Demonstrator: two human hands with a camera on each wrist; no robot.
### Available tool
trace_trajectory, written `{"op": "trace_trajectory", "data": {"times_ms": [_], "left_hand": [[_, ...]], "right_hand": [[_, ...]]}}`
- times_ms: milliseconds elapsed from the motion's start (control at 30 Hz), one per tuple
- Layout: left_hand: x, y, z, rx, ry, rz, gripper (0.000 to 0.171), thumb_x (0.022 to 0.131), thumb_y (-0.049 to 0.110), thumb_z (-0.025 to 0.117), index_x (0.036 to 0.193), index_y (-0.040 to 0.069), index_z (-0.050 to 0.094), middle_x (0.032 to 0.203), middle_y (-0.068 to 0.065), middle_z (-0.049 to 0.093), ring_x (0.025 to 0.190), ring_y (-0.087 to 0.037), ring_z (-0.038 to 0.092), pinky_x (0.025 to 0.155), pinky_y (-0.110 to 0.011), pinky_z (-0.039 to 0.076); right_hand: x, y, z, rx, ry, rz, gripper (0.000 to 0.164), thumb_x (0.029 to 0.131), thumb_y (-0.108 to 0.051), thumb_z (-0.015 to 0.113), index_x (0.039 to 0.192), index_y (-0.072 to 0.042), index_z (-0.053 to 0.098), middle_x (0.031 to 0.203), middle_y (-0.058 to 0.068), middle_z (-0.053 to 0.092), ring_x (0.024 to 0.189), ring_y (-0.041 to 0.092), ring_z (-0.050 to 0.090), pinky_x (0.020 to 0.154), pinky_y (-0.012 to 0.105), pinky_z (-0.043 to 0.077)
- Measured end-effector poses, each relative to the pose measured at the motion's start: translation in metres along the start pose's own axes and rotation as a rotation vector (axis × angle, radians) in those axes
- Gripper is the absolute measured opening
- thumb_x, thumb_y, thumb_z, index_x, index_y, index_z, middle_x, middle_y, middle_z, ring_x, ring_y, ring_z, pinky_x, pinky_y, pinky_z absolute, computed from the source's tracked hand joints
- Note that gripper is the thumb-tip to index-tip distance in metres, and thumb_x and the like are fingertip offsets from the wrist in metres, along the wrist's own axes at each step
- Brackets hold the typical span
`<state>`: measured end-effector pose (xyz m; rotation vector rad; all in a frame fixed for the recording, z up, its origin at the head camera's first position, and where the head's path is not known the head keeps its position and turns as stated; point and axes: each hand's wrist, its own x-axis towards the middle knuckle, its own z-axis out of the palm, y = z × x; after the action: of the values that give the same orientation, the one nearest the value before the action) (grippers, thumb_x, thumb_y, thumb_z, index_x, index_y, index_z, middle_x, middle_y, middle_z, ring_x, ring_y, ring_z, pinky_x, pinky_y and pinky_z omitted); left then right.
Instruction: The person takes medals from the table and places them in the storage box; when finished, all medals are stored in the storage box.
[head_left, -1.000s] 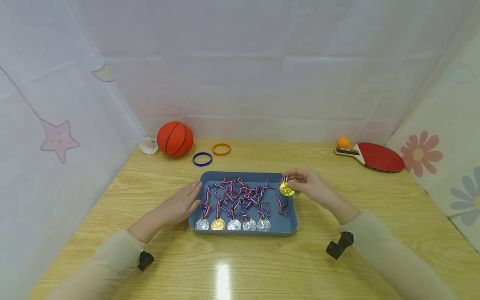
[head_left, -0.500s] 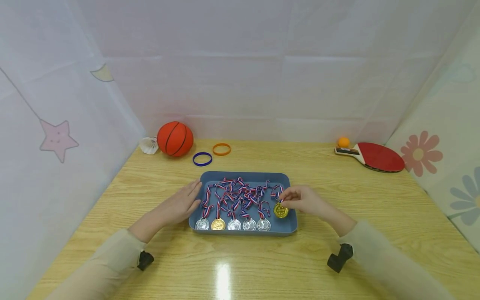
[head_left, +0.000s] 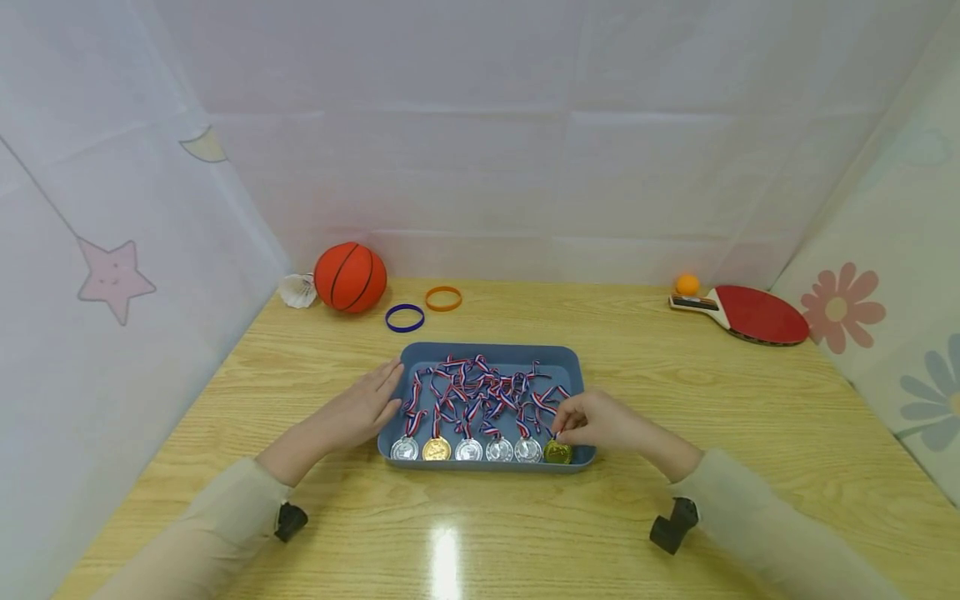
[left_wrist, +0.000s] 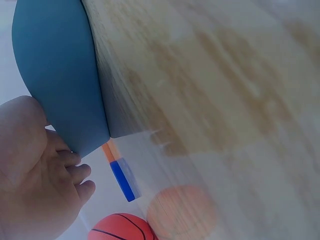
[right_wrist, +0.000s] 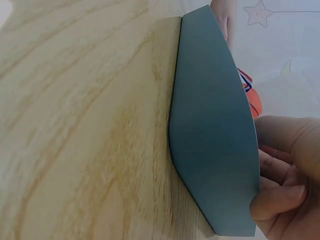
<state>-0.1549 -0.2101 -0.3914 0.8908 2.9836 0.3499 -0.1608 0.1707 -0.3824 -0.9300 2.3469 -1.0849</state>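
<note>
A blue-grey tray (head_left: 480, 466) sits on the wooden table. Along its front wall lies a row of medals, mostly silver, with one gold medal (head_left: 437, 449) second from the left. Tangled striped ribbons (head_left: 480, 382) fill the tray behind them. At the row's right end my right hand (head_left: 603, 429) pinches another gold medal (head_left: 557, 452) by its top, where the ribbon joins. The tray wall (right_wrist: 215, 130) hides that medal in the right wrist view. My left hand (head_left: 360, 412) rests with straight fingers against the tray's left side, also seen in the left wrist view.
Behind the tray are a blue wristband (head_left: 405, 318), an orange wristband (head_left: 443, 299), a small basketball (head_left: 350, 277) and a shuttlecock (head_left: 297, 291). A red table tennis bat (head_left: 761, 315) and an orange ball (head_left: 687, 285) lie at the back right. Cloth walls surround the table.
My right hand has carried the gold medal from the tray's back right down to the front wall, beside the last silver one. The left hand has stayed in place.
</note>
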Motion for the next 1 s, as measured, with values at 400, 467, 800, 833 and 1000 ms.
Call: {"op": "trace_trajectory", "data": {"times_ms": [400, 467, 800, 833, 1000], "left_hand": [[0.0, 0.002, 0.0, -0.007, -0.009, -0.012, 0.055, 0.097, 0.018, 0.044, 0.139, -0.012, 0.026, 0.145, -0.027, 0.022, 0.132, -0.041, 0.021, 0.105, -0.051, 0.022], [0.0, 0.002, -0.001, -0.008, -0.008, -0.01, 0.055, 0.097, 0.018, 0.044, 0.139, -0.012, 0.026, 0.145, -0.027, 0.022, 0.132, -0.041, 0.021, 0.105, -0.051, 0.022], [0.0, 0.001, -0.001, -0.013, -0.006, -0.012, 0.055, 0.097, 0.019, 0.044, 0.139, -0.012, 0.026, 0.145, -0.027, 0.022, 0.132, -0.04, 0.02, 0.105, -0.051, 0.021], [0.0, 0.001, -0.001, -0.015, -0.006, -0.012, 0.055, 0.097, 0.019, 0.044, 0.139, -0.012, 0.026, 0.145, -0.027, 0.022, 0.132, -0.04, 0.02, 0.105, -0.051, 0.021], [-0.001, -0.004, -0.001, -0.042, -0.004, -0.006, 0.057, 0.098, 0.024, 0.042, 0.139, -0.012, 0.025, 0.144, -0.027, 0.023, 0.132, -0.041, 0.021, 0.106, -0.051, 0.021]], "right_hand": [[0.005, 0.001, 0.004, -0.288, 0.033, 0.007, 0.007, 0.083, -0.003, 0.066, 0.082, -0.01, 0.068, 0.074, -0.009, 0.06, 0.065, 0.004, 0.054, 0.059, 0.022, 0.048], [0.005, 0.001, 0.005, -0.327, 0.035, 0.0, 0.007, 0.083, -0.003, 0.066, 0.082, -0.009, 0.069, 0.074, -0.009, 0.059, 0.064, 0.004, 0.053, 0.058, 0.022, 0.047], [0.005, 0.001, 0.004, -0.364, 0.009, -0.057, 0.009, 0.08, 0.0, 0.067, 0.086, -0.005, 0.072, 0.078, -0.006, 0.055, 0.07, 0.006, 0.052, 0.061, 0.02, 0.048], [0.005, 0.001, 0.003, -0.34, 0.009, -0.053, 0.01, 0.08, 0.0, 0.067, 0.088, -0.004, 0.072, 0.079, -0.005, 0.057, 0.071, 0.006, 0.053, 0.061, 0.021, 0.048], [0.001, -0.002, -0.007, -0.195, 0.082, -0.016, 0.015, 0.088, -0.009, 0.062, 0.1, -0.003, 0.069, 0.09, -0.002, 0.064, 0.08, 0.01, 0.058, 0.066, 0.024, 0.05]]}}
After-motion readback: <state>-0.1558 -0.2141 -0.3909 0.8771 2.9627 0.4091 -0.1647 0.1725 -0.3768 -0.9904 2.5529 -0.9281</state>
